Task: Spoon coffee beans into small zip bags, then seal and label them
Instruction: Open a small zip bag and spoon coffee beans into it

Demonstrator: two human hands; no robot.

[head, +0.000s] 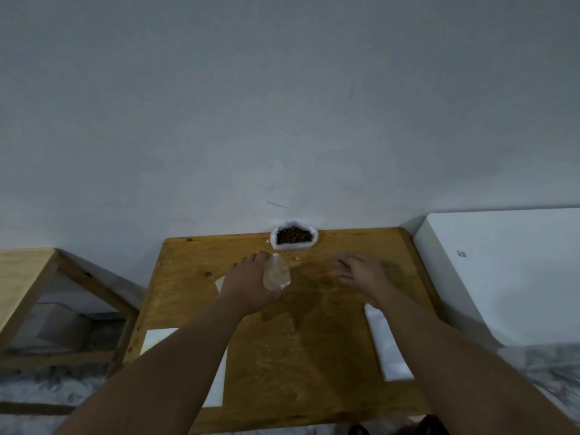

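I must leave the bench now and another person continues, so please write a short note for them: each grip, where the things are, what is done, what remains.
Left grip: holds a small clear zip bag, which looks empty, over the table.
Right grip: relaxed over the table, nothing seen in it.
Open bag of coffee beans: at the far edge, by the wall.
White sheet lies near left, white strip near right.
No spoon in view.
Done: no filled or sealed bag visible.
Left: fill, seal, label.
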